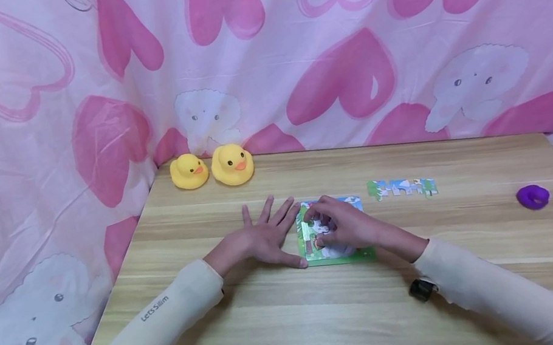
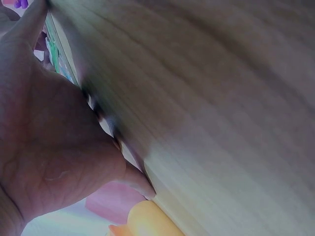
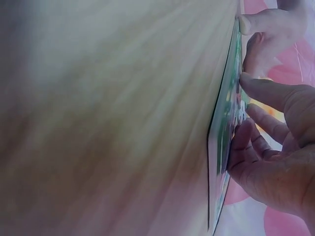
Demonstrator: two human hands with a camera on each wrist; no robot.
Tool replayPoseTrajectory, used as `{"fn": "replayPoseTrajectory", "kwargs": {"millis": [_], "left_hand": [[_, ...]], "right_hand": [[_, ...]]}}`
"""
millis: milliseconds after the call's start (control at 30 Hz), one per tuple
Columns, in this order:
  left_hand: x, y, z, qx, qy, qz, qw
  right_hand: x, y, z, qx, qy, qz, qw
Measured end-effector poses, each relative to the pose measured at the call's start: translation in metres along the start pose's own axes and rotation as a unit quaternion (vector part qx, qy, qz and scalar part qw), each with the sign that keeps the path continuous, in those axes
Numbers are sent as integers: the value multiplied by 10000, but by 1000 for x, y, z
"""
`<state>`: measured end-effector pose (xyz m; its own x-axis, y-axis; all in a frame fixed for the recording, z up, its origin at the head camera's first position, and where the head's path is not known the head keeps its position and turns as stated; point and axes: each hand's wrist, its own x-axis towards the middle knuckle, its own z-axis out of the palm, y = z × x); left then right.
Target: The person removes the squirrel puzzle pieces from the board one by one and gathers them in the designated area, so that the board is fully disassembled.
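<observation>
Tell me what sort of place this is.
Probably an indoor play corner or makeshift filming spot: a wood-grain table with a pink heart-print cloth hung behind it, and yellow toy ducks and loose puzzle pieces on top.

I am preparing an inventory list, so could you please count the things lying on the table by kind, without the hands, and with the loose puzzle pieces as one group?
Yellow rubber ducks: 2
Jigsaw puzzle board: 1
Group of loose puzzle pieces: 1
Small purple object, kind unclear: 1
Total: 5
</observation>
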<state>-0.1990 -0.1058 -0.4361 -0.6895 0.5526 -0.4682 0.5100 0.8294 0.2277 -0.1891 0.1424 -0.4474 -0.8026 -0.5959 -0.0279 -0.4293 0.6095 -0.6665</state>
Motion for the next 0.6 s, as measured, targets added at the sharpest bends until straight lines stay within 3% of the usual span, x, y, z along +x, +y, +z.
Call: {"fn": "replayPoseTrajectory", "kwargs": {"millis": [600], "left_hand": [[-1, 2, -1, 45, -5, -30, 10000]], "right_hand": [[1, -12, -2, -307, -51, 351, 9989]]}}
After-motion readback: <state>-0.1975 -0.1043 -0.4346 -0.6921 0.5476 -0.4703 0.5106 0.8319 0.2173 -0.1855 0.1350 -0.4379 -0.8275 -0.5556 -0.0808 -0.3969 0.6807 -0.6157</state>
